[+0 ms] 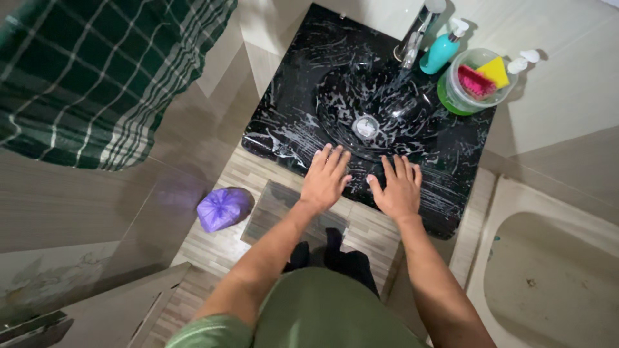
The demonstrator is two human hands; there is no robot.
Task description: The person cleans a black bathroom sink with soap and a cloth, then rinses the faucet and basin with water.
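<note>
A black marble-patterned sink (pixel 293 138) stands below me, streaked with white foam. Its round metal drain (pixel 365 127) sits in the middle of the bowl. My left hand (pixel 326 178) lies flat on the sink's front edge, fingers spread, holding nothing. Beside it, my right hand (pixel 397 189) also rests palm-down on the front rim with fingers apart. A chrome tap (pixel 414 35) rises at the back of the sink.
A teal pump bottle (pixel 440 50) and a clear tub (pixel 478 80) with a pink and yellow sponge sit at the back right. A purple bag (pixel 222 209) lies on the floor. A green checked cloth (pixel 97 71) hangs left. A white bathtub (pixel 554 264) is right.
</note>
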